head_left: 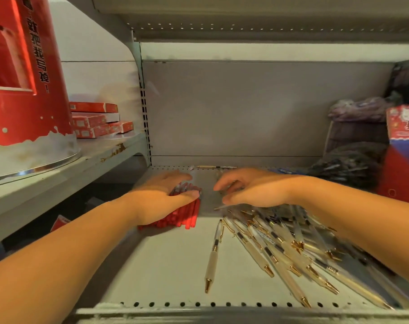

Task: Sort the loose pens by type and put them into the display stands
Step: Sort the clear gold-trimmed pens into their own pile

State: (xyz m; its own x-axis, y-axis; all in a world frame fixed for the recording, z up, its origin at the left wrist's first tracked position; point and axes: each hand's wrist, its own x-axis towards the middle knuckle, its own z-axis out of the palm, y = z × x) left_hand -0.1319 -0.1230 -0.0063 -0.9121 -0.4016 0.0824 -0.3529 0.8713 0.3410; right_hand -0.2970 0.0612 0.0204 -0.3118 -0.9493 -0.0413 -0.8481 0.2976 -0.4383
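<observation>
Along the bottom edge of the frame, the perforated front lip of the shelf (170,265) is running across. In the lower right, a pile of gold pens (280,249) is lying fanned out on it, tips pointing toward the bottom of the frame. One gold pen (213,256) is lying apart, just left of the pile, near the lower centre.

In the centre, the left hand (166,195) is gripping a bundle of red pens (184,218), with fingers and thumb curling round it and the red ends sticking out below the palm. To its right the right hand (252,188) is hovering palm down over the upper end of the gold pile, fingers loosely bent. It is blurred, and I cannot tell whether it is holding anything.

Just above the hands, a lone pen (215,167) is lying against the back panel. At the right edge, a heap of dark pens (348,164) is sitting beside a red box (403,122). In the upper left, on a neighbouring shelf, a tall red stand (23,90) is standing, with flat red packs (98,120) stacked beside it.
</observation>
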